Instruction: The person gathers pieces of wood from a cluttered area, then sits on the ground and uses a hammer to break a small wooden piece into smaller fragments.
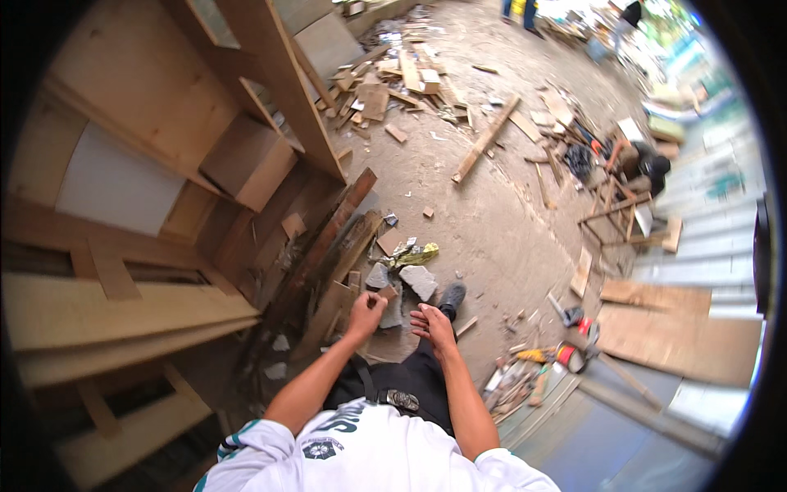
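The left hand (368, 315) seems to pinch a wood piece (388, 292), apparently already off the floor (500, 234); the right hand (433, 325) looks empty, fingers loosely spread. Broken white chunks (420, 282) and wood scraps (375, 102) remain down.

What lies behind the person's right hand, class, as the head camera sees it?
A whitish broken slab shows beyond the right hand, and a dark shoe just to its right; whatever the hand covers cannot be seen.
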### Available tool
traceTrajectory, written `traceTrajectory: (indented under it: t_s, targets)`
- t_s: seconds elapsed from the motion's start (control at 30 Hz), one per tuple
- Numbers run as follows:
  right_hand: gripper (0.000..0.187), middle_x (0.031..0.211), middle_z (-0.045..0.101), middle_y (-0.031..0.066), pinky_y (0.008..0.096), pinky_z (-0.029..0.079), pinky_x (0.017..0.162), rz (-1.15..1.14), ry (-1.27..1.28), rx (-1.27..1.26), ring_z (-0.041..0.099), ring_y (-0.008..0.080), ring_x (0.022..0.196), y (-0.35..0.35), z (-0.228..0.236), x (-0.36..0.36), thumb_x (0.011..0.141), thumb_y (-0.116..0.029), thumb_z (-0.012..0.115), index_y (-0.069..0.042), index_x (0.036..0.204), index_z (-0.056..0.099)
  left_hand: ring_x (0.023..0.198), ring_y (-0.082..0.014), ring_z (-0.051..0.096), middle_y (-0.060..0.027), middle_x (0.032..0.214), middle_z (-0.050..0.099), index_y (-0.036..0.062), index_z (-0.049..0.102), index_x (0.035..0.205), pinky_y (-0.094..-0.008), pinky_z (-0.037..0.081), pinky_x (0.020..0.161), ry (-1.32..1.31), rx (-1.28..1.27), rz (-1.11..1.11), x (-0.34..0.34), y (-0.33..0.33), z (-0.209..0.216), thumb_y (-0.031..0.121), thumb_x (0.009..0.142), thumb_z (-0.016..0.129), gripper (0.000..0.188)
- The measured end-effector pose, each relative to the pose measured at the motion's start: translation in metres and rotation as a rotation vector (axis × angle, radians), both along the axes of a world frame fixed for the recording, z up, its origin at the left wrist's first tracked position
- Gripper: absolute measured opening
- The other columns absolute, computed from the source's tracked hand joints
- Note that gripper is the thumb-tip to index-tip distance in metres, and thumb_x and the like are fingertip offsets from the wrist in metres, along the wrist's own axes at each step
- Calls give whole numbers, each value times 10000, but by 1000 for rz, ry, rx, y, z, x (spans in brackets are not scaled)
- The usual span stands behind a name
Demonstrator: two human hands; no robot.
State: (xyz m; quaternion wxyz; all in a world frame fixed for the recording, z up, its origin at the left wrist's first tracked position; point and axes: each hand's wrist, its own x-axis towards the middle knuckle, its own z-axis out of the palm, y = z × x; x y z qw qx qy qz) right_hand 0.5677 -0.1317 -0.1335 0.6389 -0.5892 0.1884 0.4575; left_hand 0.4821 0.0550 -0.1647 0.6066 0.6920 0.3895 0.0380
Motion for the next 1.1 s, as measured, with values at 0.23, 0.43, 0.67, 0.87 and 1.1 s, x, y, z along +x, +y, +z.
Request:
traceTrajectory:
  t_s: [0.23, 0.43, 0.67, 0.87, 1.1]
  targets:
    - [414, 1076, 688, 89, 304, 564, 721, 113, -14, -79, 662, 164, 907, -108, 30, 165, 977, -367, 577, -58, 1253, 573, 650, -70, 548, -2, 731, 623, 20, 656, 855, -255, 451, 595, 5, -161, 245, 126, -84, 24, 221, 929, 648, 215]
    - [274, 825, 646, 42, 343, 581, 671, -111, -31, -26, 662, 171, 752, -154, 30, 275, 967, -288, 602, -70, 1132, 611, 653, -94, 573, -30, 796, 643, 14, 638, 952, -251, 484, 586, -73, -331, 213, 221, -111, 54, 145, 965, 533, 168]
    - [143, 624, 558, 30, 432, 570, 713, -196, 120, -25, 607, 202, 628, -190, 9, 364, 925, -208, 595, -76, 874, 615, 779, -148, 625, -60, 848, 660, 6, 634, 922, -306, 493, 721, 50, 10, 241, 295, -75, 43, 191, 839, 693, 212]
    - [266, 600, 542, 46, 486, 557, 726, -276, 250, -118, 584, 242, 608, -183, -28, 452, 925, -247, 610, -122, 701, 540, 695, -118, 593, -39, 766, 647, 15, 633, 871, -291, 483, 650, 43, -82, 392, 357, -49, 12, 189, 835, 733, 203]
    - [235, 700, 609, 78, 459, 572, 713, 5, 51, -285, 639, 246, 699, -74, -18, 610, 933, -260, 595, -87, 777, 558, 649, -105, 581, -30, 721, 640, 26, 622, 837, -271, 460, 599, 59, -132, 437, 507, 38, -2, 229, 866, 728, 231]
